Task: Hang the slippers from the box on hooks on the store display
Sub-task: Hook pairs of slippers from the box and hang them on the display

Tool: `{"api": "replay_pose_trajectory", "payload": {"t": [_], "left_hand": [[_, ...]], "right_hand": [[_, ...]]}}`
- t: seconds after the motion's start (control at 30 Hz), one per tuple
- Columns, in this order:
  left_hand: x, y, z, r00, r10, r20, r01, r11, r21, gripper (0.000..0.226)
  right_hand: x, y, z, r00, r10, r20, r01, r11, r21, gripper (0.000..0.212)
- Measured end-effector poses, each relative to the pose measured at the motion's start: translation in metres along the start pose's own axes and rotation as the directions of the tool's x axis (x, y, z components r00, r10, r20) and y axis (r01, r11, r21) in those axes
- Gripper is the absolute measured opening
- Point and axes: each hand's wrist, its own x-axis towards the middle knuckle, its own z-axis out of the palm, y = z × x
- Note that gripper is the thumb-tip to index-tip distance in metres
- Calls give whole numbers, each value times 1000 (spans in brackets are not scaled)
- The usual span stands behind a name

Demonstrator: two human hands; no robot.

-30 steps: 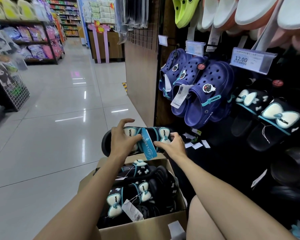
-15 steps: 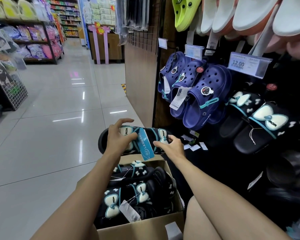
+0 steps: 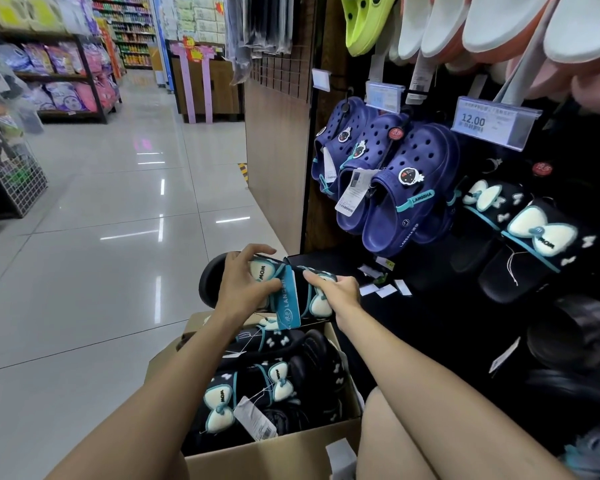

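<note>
I hold a pair of black slippers [image 3: 211,280] with white bows and a teal tag sideways above the open cardboard box [image 3: 274,455]. My left hand [image 3: 243,284] grips the left part of the pair, fingers curled over the strap. My right hand [image 3: 336,292] grips the right part by its bow. More black bow slippers [image 3: 257,386] lie in the box. Matching black bow slippers [image 3: 520,237] hang on the dark store display [image 3: 430,306] to the right.
Navy clogs [image 3: 395,188] hang left of the black pairs, under price tags [image 3: 492,121]. White and pink slippers [image 3: 499,22] and a lime clog [image 3: 364,22] hang overhead. A wooden panel [image 3: 278,140] ends the display. Glossy tiled aisle floor [image 3: 101,237] and product shelves [image 3: 56,64] lie left.
The held pair sits slightly lower and nearer the box, and my fingers have shifted a little on the straps. My view has tilted slightly.
</note>
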Motion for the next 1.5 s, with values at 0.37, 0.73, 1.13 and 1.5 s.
{"api": "replay_pose_trajectory", "payload": {"t": [0.37, 0.73, 1.13, 1.5], "left_hand": [[1, -3, 9, 994, -81, -77, 68, 984, -163, 48], [-8, 12, 19, 993, -45, -108, 38, 997, -62, 48], [-7, 10, -12, 959, -221, -177, 155, 933, -326, 44], [-2, 1, -5, 828, -508, -236, 266, 727, -632, 46]], "right_hand": [[7, -1, 1, 986, 16, -163, -11, 999, 33, 100], [-3, -7, -5, 970, 87, -225, -73, 995, 68, 92], [-11, -17, -39, 937, -83, -339, 40, 990, -132, 76], [-10, -20, -23, 930, 149, -337, -54, 960, 275, 83]]}}
